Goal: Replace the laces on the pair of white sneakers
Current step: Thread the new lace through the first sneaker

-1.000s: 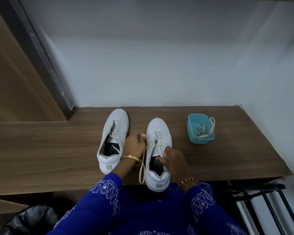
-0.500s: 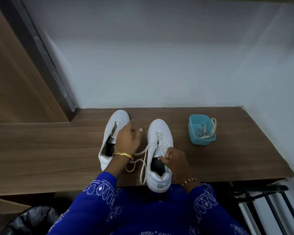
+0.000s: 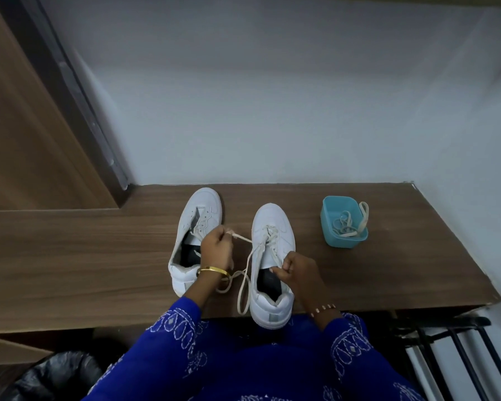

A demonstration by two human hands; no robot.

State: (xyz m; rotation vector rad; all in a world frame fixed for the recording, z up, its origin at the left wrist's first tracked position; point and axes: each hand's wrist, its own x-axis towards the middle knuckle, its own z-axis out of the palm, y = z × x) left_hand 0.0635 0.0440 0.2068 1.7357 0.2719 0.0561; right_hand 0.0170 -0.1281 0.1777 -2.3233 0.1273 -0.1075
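white leather, two sneakers side by side on a brown wood-grain shelf (image 3: 99, 256), toes pointing at the pale wall. the left sneaker (image 3: 195, 227) sits a little further back and has no lace threaded through its eyelets; its dark insole shows under the tongue. the right sneaker (image 3: 272, 244) sits nearer, its heel hanging just over the front edge of the shelf, and carries a cream lace (image 3: 250, 259) crossed through its upper eyelets.

the left hand (image 3: 216, 250), with a gold bangle (image 3: 213, 270) on the wrist, is pinched shut on one end of that lace and holds it out between the two shoes, so the strand runs taut from the fingers to the eyelets. slack lace loops down beside the right sneaker and curls under the left wrist. the right hand (image 3: 297, 273) is closed on the shoe's collar edge by the tongue, thumb and fingers together.

to the right, well apart from the shoes, a small teal tub (image 3: 343, 240) holds a tangle of other laces (image 3: 347, 225), one loop draped over its rim.
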